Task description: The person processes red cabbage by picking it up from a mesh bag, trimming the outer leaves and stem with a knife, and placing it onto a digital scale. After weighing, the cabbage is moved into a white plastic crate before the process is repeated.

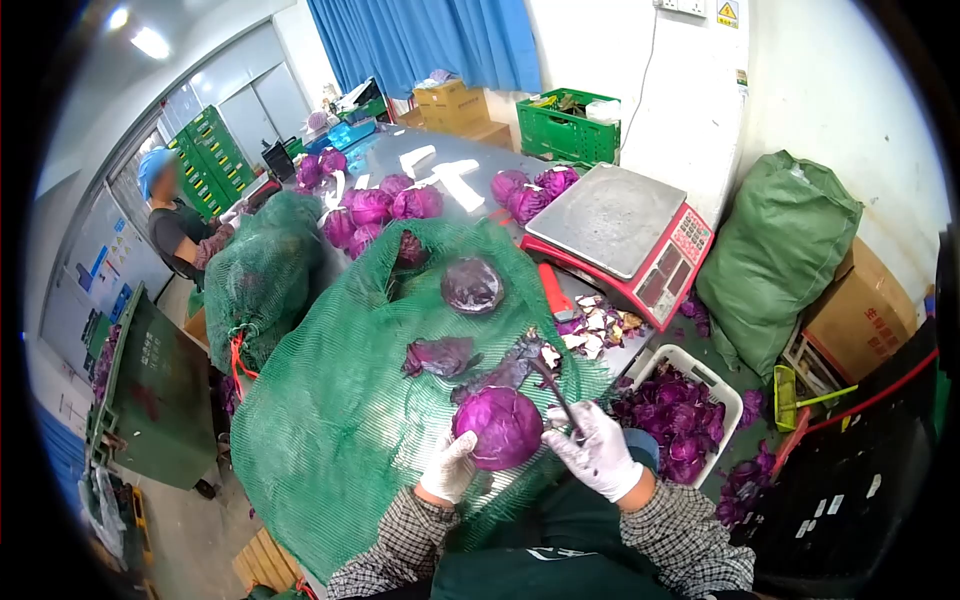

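A purple cabbage (pixel 497 428) rests on the green mesh sack (pixel 330 390), its left side held by my left hand (pixel 448 468), which is gloved in white. My right hand (pixel 597 452), also gloved, grips a dark, thin tool (pixel 556 391) that looks like a knife, with the fingers near the cabbage's right side. Loose dark leaves (pixel 440 356) lie on the mesh beyond the cabbage. Farther back on the sack sits a darker cabbage (pixel 472 285).
A red scale (pixel 610 225) stands at the back right, near leaf scraps (pixel 600 328). At the right, a white basket (pixel 735 400) holds purple leaves. Another filled mesh sack (pixel 262 270) is at the left, beside a person (pixel 180 215) in a blue cap.
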`<action>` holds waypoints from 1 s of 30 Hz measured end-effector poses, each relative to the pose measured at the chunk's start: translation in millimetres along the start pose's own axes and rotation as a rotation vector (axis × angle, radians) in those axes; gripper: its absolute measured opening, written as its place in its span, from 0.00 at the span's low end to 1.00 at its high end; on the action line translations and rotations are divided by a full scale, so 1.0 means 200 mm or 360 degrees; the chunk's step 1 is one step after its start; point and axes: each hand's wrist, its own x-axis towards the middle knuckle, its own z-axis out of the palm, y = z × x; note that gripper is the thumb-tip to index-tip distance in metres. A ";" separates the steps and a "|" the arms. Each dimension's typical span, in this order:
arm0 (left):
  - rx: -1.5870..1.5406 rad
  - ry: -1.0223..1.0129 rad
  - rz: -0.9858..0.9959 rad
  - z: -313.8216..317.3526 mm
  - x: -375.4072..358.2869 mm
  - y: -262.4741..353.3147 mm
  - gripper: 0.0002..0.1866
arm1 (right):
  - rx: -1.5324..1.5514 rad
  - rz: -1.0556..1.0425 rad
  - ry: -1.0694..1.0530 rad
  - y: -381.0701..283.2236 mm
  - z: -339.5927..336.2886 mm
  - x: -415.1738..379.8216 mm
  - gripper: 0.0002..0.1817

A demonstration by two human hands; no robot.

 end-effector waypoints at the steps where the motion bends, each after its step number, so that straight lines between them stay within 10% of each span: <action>1: 0.0001 0.0002 0.0018 0.02 -0.01 0.01 0.36 | 0.0107 0.0005 -0.0030 -0.05 0.02 0.01 0.17; 10: 0.0410 -0.0015 0.0274 0.07 -0.05 0.03 0.49 | -0.0151 -0.0205 0.0081 -0.02 0.07 0.05 0.07; 17: -0.0291 -0.0158 0.0001 -0.01 -0.09 -0.01 0.47 | 0.0052 0.0203 0.0253 -0.03 -0.10 0.10 0.06; 19: -0.0356 -0.0158 -0.0021 -0.03 -0.09 -0.02 0.47 | -0.0453 -0.0315 0.0558 0.07 -0.12 0.13 0.06; 22: -0.0331 -0.0119 -0.0028 0.02 -0.09 -0.01 0.47 | 0.0658 0.0206 0.0092 0.11 -0.11 0.08 0.07; 30: 0.0205 -0.0119 0.0205 0.11 -0.08 0.04 0.51 | -0.0114 -0.0172 -0.0145 -0.15 -0.02 0.05 0.20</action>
